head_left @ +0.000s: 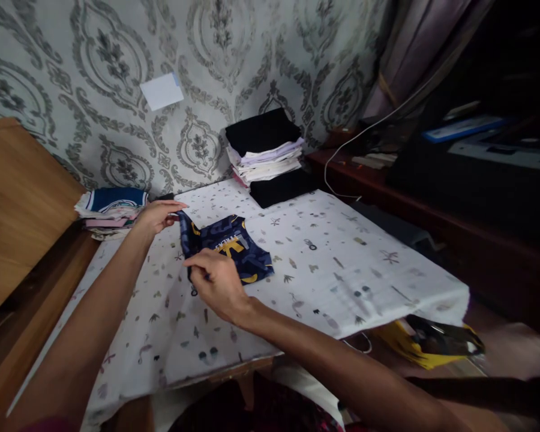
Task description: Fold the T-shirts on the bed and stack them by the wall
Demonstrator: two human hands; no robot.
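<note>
A small navy shirt (254, 258) with a yellow and grey print lies on the patterned white cloth (324, 258) covering the table. Its left edge is raised off the cloth between my two hands. My left hand (159, 216) pinches the far corner of that edge, thumb below and fingers above. Closer to me, my right hand (218, 279) has its fingers curled on the near corner of the same edge. The right palm side and part of the shirt beneath it are hidden.
Folded clothes (112, 207) are stacked at the back left, beside a wooden panel (22, 198). Another pile (265, 153), with black pieces on top and in front, stands against the wall. A white cable (364, 129) hangs at the right. A yellow and black item (414, 345) sits below the table's edge.
</note>
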